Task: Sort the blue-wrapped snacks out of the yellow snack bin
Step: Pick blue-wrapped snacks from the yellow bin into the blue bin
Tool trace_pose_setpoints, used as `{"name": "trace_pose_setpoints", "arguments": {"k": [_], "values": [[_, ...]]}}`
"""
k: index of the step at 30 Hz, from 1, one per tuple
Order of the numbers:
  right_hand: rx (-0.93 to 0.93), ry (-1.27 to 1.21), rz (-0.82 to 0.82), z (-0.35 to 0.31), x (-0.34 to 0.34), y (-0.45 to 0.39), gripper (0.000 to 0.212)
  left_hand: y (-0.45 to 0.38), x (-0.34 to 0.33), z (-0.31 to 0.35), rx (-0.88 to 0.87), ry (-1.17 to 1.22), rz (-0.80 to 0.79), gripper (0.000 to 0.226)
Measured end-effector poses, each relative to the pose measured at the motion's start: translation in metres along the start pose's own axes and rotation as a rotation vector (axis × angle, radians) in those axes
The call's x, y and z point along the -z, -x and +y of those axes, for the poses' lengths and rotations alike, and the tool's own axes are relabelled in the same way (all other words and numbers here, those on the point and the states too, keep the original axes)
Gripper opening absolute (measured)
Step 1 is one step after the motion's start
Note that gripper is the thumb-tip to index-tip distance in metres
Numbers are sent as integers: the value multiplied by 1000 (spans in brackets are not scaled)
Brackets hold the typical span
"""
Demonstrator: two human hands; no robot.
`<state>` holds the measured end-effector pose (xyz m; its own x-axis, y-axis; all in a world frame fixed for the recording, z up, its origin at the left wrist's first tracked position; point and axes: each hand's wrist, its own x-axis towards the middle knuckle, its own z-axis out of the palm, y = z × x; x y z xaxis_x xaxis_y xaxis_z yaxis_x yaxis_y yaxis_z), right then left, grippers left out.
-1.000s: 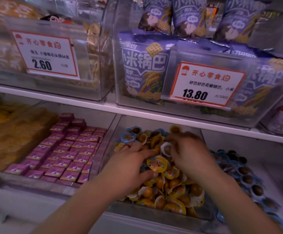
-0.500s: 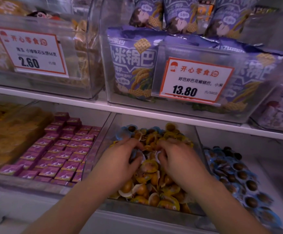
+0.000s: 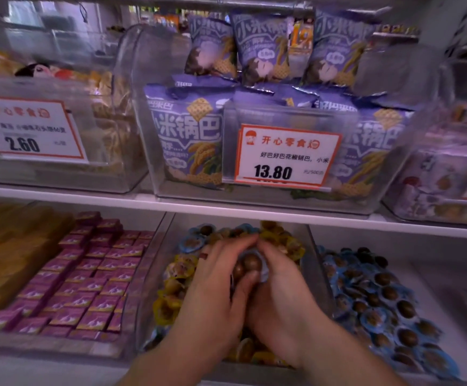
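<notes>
The clear bin of yellow-wrapped snacks [image 3: 168, 299] sits on the lower shelf in front of me. Both hands are in it, pressed together over the pile. Between them they cup a small bunch of blue-wrapped snacks [image 3: 247, 264] with round brown centres. My left hand [image 3: 215, 282] curls round the bunch from the left, its thumb across the front. My right hand [image 3: 279, 277] curls round it from the right. A few more blue-wrapped snacks [image 3: 193, 242] lie at the back left of the bin.
To the right is a bin of blue-wrapped snacks [image 3: 380, 299]. On the left, a bin of purple boxes [image 3: 82, 277]. A white shelf edge [image 3: 226, 210] runs just above the hands, with clear bins of purple bags [image 3: 187, 140] and price cards on it.
My hands have drawn together from apart in the pile and now cup a bunch of blue-wrapped snacks between them. The view has tilted up slightly.
</notes>
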<state>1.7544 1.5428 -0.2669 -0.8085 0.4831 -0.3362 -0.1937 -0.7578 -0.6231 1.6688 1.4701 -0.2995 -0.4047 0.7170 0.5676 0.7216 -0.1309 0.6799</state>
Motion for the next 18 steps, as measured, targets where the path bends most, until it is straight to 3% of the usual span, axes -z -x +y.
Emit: {"name": "trace_pose_setpoints", "arguments": {"k": [2,10,14,18], "values": [[16,-19,-14,-1,-2,5,40,1,-2,1,-6,-1,-36,64],[156,202,16,-32,14,33,13,3,1,1,-18,-77,-110,89],[367,244,151,-59,42,42,11,5,-2,4,-91,-130,-172,69],[517,619,347,-99,89,61,13,8,-4,4,-133,-203,-241,45]]}}
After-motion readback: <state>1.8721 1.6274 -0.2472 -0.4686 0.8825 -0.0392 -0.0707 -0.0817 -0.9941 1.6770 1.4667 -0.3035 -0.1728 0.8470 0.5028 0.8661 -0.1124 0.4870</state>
